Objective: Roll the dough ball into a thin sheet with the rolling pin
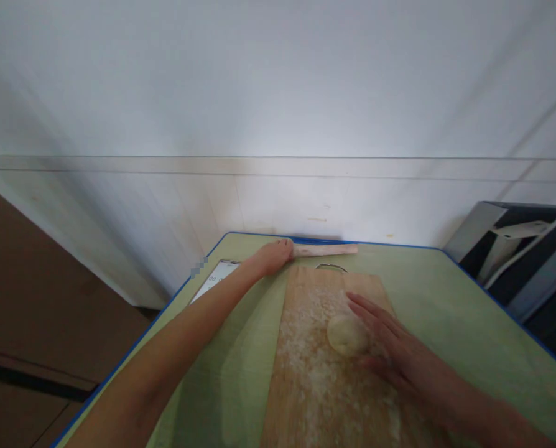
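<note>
A pale round piece of dough (pixel 347 335) lies on a flour-dusted wooden cutting board (pixel 296 373). My right hand (pixel 390 342) is at the dough's right side, fingers stretched out and thumb apart, slightly blurred; whether it touches the dough I cannot tell. At the table's far edge, beyond the board, my left hand (pixel 278 254) is closed around the left end of a floury rolling pin (pixel 327 249), which lies crosswise.
A phone (pixel 219 272) showing digits lies left of the board, partly behind my left forearm. The green table (pixel 427 292) has a blue edge and meets a white wall (pixel 278 205). Dark and grey objects (pixel 506 249) stand beyond its right edge.
</note>
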